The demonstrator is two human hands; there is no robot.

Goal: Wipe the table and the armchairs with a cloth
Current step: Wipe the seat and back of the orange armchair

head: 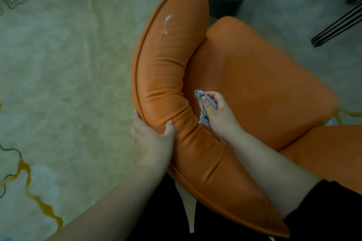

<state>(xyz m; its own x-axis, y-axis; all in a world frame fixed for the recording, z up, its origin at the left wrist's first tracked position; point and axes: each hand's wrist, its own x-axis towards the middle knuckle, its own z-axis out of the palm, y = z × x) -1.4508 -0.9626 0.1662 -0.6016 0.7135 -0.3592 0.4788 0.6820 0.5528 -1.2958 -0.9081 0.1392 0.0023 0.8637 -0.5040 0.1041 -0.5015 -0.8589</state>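
The left hand gripped the near curve of the orange armchair backrest, thumb curled over its padded top. Just right of it, the right hand pinched a crumpled grey cloth against the backrest's inner face, above the seat. White smears marked the backrest's far end.

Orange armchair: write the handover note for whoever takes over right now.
Left hand: grips the padded backrest of the orange armchair from outside, thumb over the top.
Right hand: holds the grey cloth, bunched, low in the crease between backrest and seat cushion.
Done: cannot tell how much is already wiped.
Left: a white smear further up the backrest needs wiping, probably the rest of the chair too. The table and any other armchairs are out of view; check them.
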